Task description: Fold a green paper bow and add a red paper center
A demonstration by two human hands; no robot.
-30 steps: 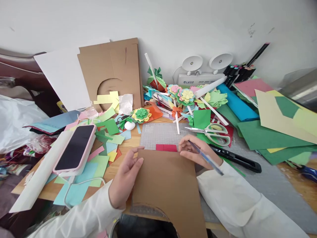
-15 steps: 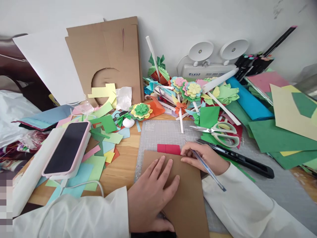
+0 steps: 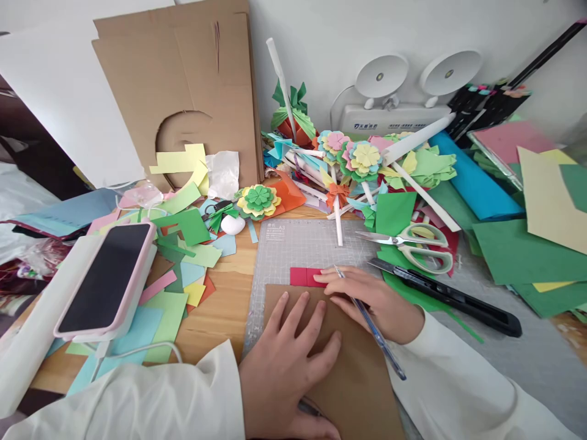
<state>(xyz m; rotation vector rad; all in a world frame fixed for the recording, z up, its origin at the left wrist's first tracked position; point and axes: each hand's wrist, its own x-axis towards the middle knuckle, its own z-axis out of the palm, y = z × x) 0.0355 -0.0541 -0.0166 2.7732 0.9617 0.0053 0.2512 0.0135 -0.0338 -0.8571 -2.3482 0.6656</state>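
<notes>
My left hand [image 3: 288, 366] lies flat with spread fingers on a brown cardboard sheet [image 3: 353, 391]. Past the cardboard's far edge shows a small red paper piece [image 3: 300, 276] with a line across it, resting on the grey cutting mat [image 3: 279, 250]. My right hand [image 3: 376, 299] holds a clear-barrelled pen [image 3: 378, 336] between its fingers, the pen slanting back toward me. Its outstretched fingertips touch the right end of the red paper, partly covering it. A dark object under my left palm is mostly hidden.
Right of my right hand lie a black utility knife [image 3: 449, 299] and scissors [image 3: 422, 244]. Paper flowers [image 3: 362, 159] and rolled paper sticks pile up behind. Paper scraps and a phone [image 3: 110, 275] with a cable lie left. Cardboard sheets [image 3: 220, 91] lean on the wall.
My right fingers have stretched out leftward onto the red paper, and the pen now stands across them with its tip raised. My left hand stays flat on the cardboard. The view has shifted slightly.
</notes>
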